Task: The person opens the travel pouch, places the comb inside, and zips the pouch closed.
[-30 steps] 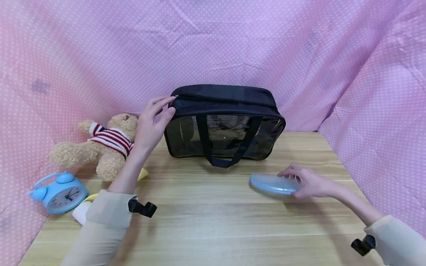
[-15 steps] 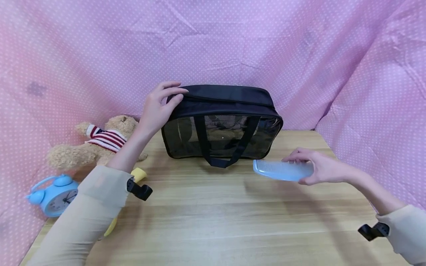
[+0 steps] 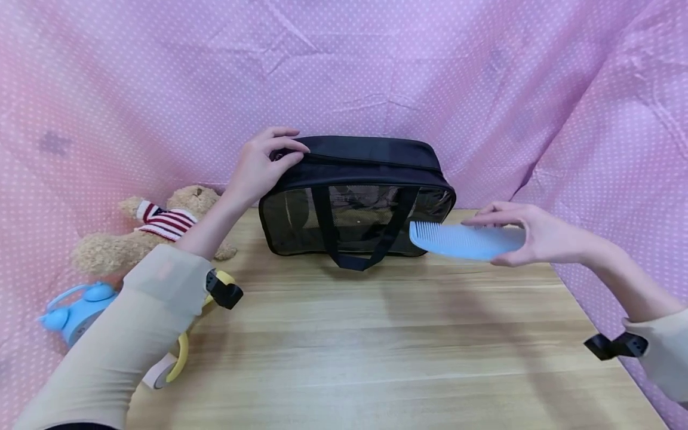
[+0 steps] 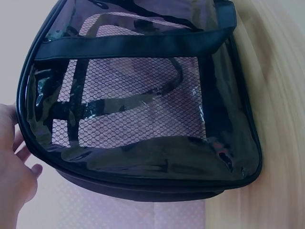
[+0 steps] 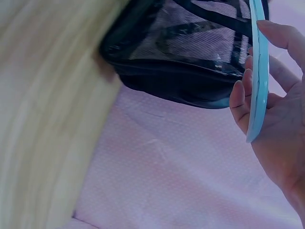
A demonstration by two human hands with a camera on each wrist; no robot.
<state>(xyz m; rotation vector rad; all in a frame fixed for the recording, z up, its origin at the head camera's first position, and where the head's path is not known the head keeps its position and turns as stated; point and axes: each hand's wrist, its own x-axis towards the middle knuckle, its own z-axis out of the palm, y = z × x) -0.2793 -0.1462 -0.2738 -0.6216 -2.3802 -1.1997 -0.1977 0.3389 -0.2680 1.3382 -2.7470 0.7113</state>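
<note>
A black toiletry bag (image 3: 384, 170) with see-through sides and a strap handle stands upright at the back of the table. At its top left corner, my left hand (image 3: 260, 164) has thumb and index finger pinched at the zipped top edge. The left wrist view shows this hand (image 4: 16, 171) at the rim, some fingers behind it. My right hand (image 3: 548, 230) holds a light blue comb (image 3: 451, 242) by its right end, raised above the table, teeth upward. The comb's left end overlaps the bag's lower right part in the head view. In the right wrist view the comb (image 5: 259, 76) appears edge-on.
A teddy bear (image 3: 107, 254) in a striped sweater lies at the left, with a blue alarm clock (image 3: 80, 307) in front of it. A yellow and white object (image 3: 183, 355) is partly hidden under the left forearm. Pink dotted cloth (image 3: 344, 71) hangs behind the wooden table (image 3: 333, 352).
My right hand has lifted the comb from the table and moved it up toward the bag. The left hand has shifted right along the bag's top edge from its corner.
</note>
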